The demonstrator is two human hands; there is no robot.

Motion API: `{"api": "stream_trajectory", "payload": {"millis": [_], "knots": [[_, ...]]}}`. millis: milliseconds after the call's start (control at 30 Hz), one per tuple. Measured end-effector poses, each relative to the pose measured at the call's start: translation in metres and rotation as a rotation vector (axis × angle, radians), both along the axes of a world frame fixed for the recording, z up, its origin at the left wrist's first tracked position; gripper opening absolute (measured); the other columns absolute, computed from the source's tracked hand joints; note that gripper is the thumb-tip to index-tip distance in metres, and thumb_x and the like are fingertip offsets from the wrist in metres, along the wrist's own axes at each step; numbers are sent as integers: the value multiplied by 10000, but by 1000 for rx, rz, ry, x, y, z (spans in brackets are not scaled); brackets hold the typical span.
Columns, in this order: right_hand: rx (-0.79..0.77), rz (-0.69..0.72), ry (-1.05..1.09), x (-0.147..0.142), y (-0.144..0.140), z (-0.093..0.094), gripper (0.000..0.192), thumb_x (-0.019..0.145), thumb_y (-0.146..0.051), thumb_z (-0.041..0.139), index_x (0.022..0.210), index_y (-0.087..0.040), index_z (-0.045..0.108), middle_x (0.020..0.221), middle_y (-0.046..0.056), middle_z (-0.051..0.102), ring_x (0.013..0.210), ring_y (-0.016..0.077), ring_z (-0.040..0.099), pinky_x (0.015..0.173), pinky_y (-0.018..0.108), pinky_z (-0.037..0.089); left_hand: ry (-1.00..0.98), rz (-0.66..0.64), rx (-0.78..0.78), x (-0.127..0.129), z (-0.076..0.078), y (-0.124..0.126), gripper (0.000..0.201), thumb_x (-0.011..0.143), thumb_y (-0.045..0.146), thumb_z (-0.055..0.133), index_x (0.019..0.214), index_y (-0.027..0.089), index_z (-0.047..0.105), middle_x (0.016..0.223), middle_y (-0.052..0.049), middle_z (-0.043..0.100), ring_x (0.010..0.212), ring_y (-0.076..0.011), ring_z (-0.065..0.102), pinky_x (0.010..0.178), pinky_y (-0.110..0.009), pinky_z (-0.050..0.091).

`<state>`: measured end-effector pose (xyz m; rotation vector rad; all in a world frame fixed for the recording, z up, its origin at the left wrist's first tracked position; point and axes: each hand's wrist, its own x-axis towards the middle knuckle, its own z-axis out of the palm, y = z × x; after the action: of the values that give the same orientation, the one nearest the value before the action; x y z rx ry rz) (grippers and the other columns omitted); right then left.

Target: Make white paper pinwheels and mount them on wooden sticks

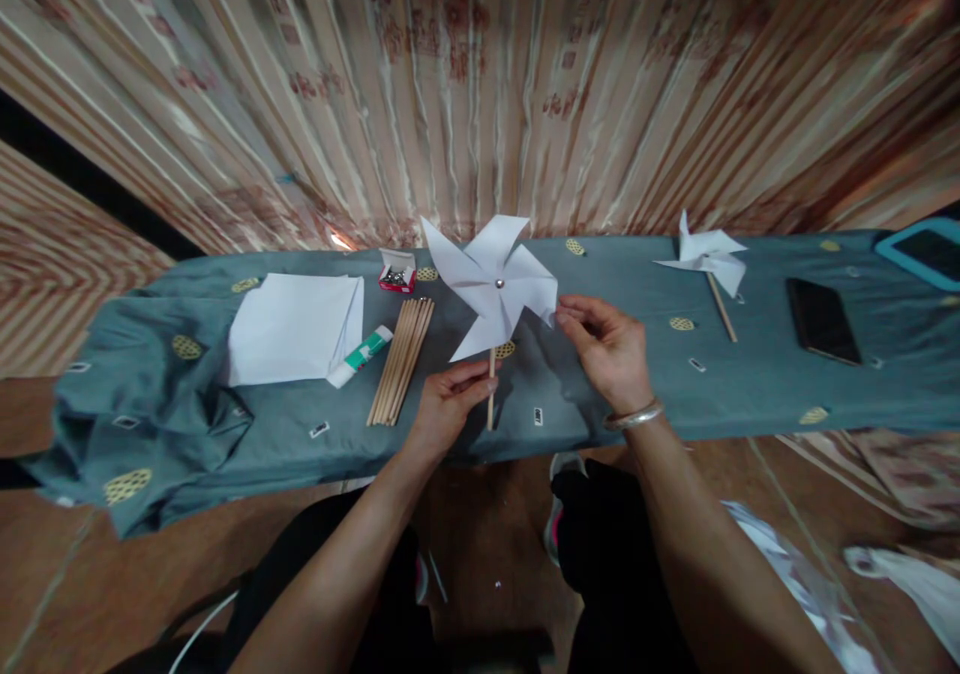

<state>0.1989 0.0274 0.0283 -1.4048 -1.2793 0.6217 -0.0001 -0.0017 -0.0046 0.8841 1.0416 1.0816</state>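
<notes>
A white paper pinwheel [487, 299] stands upright in front of me, a silver pin at its centre and a wooden stick below. My left hand [448, 404] pinches that stick just under the blades. With thumb and forefinger, my right hand [609, 346] takes the edge of the right-hand blade; a silver bangle circles that wrist. Left of the pinwheel lie a bundle of wooden sticks [401, 364], a green and white glue stick [361, 356] and a small red box of metal pins [397, 274]. A stack of white paper sheets [289, 329] rests farther left.
A second pinwheel [709, 254] lies toward the right, beside a black phone [823, 321]. At the far right edge is a blue-framed device [926, 254]. Green patterned cloth [585, 414] covers the narrow table. Curtains [480, 104] hang close behind it.
</notes>
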Motion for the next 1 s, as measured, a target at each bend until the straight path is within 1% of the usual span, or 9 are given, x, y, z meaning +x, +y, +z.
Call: {"api": "stream_trajectory", "payload": {"millis": [167, 233, 367, 533, 600, 800, 1000], "knots": [[31, -39, 41, 1, 2, -2, 311, 734, -351, 715, 1000, -192, 697, 944, 78, 756, 872, 216, 708, 827, 393, 549, -7, -5, -1, 0, 0, 0, 370, 558, 329, 860, 893, 191, 785, 992, -74, 771, 936, -233, 696, 958, -396, 501], [16, -27, 67, 2, 3, -4, 324, 721, -367, 722, 995, -194, 694, 910, 68, 752, 846, 211, 706, 817, 389, 548, -9, -14, -3, 0, 0, 0, 365, 562, 327, 860, 892, 191, 785, 993, -75, 770, 938, -231, 696, 959, -391, 500], [-6, -21, 100, 0, 4, -4, 353, 691, -381, 733, 980, -182, 691, 775, 33, 732, 711, 182, 674, 767, 372, 539, -7, 2, -7, -1, -1, 0, 370, 543, 332, 871, 877, 200, 786, 964, -67, 775, 904, -222, 699, 941, -386, 508], [-29, -2, 151, -2, 3, -2, 354, 659, -396, 744, 947, -199, 684, 726, 4, 711, 634, 145, 618, 660, 320, 510, 15, 9, 6, -2, -2, 1, 385, 546, 353, 872, 885, 194, 785, 937, -68, 776, 888, -224, 698, 919, -385, 514], [-37, 15, 162, -2, 3, -2, 356, 656, -401, 750, 943, -200, 685, 724, -1, 704, 633, 140, 613, 646, 312, 502, 24, 12, 12, -3, -3, 1, 388, 550, 360, 869, 889, 191, 785, 943, -72, 775, 886, -224, 697, 908, -380, 516], [-91, 63, 244, -4, 1, 1, 348, 628, -377, 788, 920, -211, 696, 726, -9, 707, 656, 136, 634, 667, 308, 513, 4, 28, 11, -2, -4, 1, 364, 550, 344, 863, 876, 199, 788, 942, -65, 775, 875, -214, 694, 900, -371, 519], [-121, 97, 289, -6, -2, 3, 352, 621, -382, 809, 914, -212, 714, 739, -6, 723, 689, 146, 666, 719, 328, 547, -8, 47, 7, -3, -4, 2, 372, 544, 347, 867, 874, 197, 786, 964, -71, 771, 917, -231, 695, 928, -391, 513]]}}
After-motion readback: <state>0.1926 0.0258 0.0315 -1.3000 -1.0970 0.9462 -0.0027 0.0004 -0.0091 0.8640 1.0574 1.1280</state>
